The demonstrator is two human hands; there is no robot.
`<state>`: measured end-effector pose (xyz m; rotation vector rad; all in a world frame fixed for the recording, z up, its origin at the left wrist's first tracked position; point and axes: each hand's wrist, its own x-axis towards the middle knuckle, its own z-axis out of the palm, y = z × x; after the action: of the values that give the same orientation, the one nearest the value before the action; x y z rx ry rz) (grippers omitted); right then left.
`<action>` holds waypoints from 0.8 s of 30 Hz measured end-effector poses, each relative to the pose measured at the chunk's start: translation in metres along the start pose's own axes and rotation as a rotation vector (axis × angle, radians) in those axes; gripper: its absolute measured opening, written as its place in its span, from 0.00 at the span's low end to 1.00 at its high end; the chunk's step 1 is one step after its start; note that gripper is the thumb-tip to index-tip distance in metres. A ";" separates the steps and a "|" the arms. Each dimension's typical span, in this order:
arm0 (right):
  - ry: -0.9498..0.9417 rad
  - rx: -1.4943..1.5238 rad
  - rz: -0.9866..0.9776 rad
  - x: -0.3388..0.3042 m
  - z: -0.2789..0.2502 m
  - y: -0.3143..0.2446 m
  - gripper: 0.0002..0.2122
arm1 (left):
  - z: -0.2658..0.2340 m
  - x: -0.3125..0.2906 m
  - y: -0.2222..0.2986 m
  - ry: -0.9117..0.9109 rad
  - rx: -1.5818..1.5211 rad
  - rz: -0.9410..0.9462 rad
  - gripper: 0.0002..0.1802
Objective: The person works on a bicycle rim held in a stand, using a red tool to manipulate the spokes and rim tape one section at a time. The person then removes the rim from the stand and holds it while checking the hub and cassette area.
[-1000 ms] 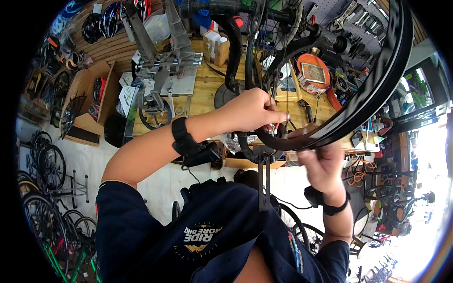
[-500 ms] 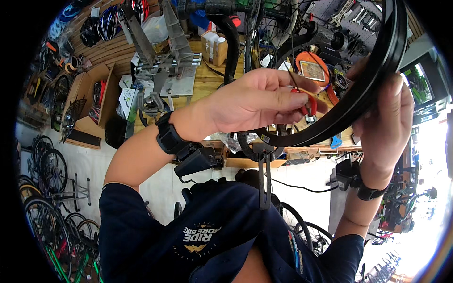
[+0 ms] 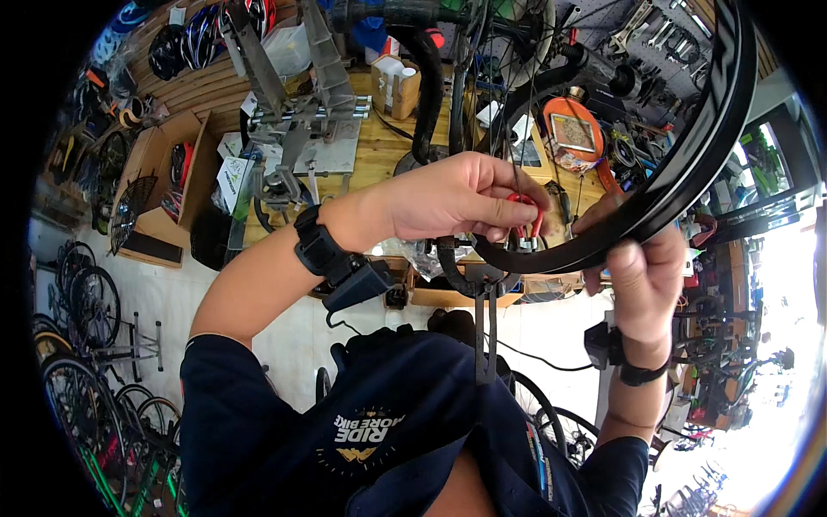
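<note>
A bare bicycle rim [image 3: 586, 257], black and without a tyre, stands in a truing stand [image 3: 486, 280] in front of me. My left hand [image 3: 457, 200] pinches a red spoke wrench [image 3: 538, 222] between thumb and fingers. The wrench sits close to the inner edge of the rim, beside a spoke; whether it is seated on the nipple is too small to tell. My right hand [image 3: 644, 280] is wrapped round the rim farther right, thumb on the near face and fingers partly hidden behind it.
Behind the wheel is a wooden bench [image 3: 379, 138] bearing a small cardboard box [image 3: 395, 86], an orange round container [image 3: 572, 129] and a grey metal fixture [image 3: 323, 142]. Wrenches [image 3: 663, 39] hang on the back panel. Bicycles [image 3: 95, 293] stand at the left.
Both hands have moved left. My right hand is lower on the rim, and the red wrench is now nearer the rim's inner edge.
</note>
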<state>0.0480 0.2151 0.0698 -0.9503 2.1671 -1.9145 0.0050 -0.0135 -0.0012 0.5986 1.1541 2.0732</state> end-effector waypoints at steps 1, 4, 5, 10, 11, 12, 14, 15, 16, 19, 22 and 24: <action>-0.041 0.008 0.024 -0.004 -0.002 0.007 0.14 | -0.004 -0.001 -0.002 0.035 0.076 -0.029 0.22; -0.049 -0.046 0.011 -0.014 0.004 0.026 0.13 | -0.019 0.001 -0.010 -0.015 0.157 -0.031 0.21; -0.048 -0.101 -0.024 -0.015 0.006 0.032 0.16 | -0.022 0.001 -0.011 -0.038 0.171 -0.025 0.20; -0.090 -0.125 -0.052 -0.014 0.004 0.038 0.16 | -0.033 -0.004 -0.022 -0.079 0.039 -0.041 0.25; -0.081 -0.111 -0.056 -0.014 0.005 0.037 0.16 | -0.032 -0.006 -0.024 -0.070 -0.040 -0.036 0.25; -0.057 -0.095 -0.055 -0.013 0.007 0.036 0.17 | -0.029 -0.008 -0.026 -0.064 -0.119 -0.030 0.26; -0.023 -0.003 -0.016 -0.014 0.006 0.031 0.14 | -0.025 -0.007 -0.025 -0.085 -0.202 -0.004 0.25; -0.018 0.072 0.023 -0.015 0.004 0.027 0.12 | -0.023 -0.004 -0.024 -0.111 -0.207 0.021 0.24; -0.014 0.148 0.063 -0.015 0.003 0.026 0.11 | -0.021 -0.001 -0.024 -0.137 -0.211 0.045 0.22; -0.018 0.061 -0.057 -0.006 0.001 0.021 0.13 | -0.021 0.004 -0.028 -0.175 -0.231 0.084 0.21; -0.005 0.071 -0.065 -0.002 0.003 0.016 0.14 | -0.022 0.006 -0.028 -0.159 -0.217 0.106 0.19; -0.013 0.082 -0.066 -0.002 0.002 0.017 0.15 | -0.025 0.010 -0.033 -0.179 -0.225 0.131 0.19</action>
<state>0.0439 0.2141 0.0534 -1.0293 2.0575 -2.0038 -0.0072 -0.0081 -0.0416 0.7484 0.7858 2.1715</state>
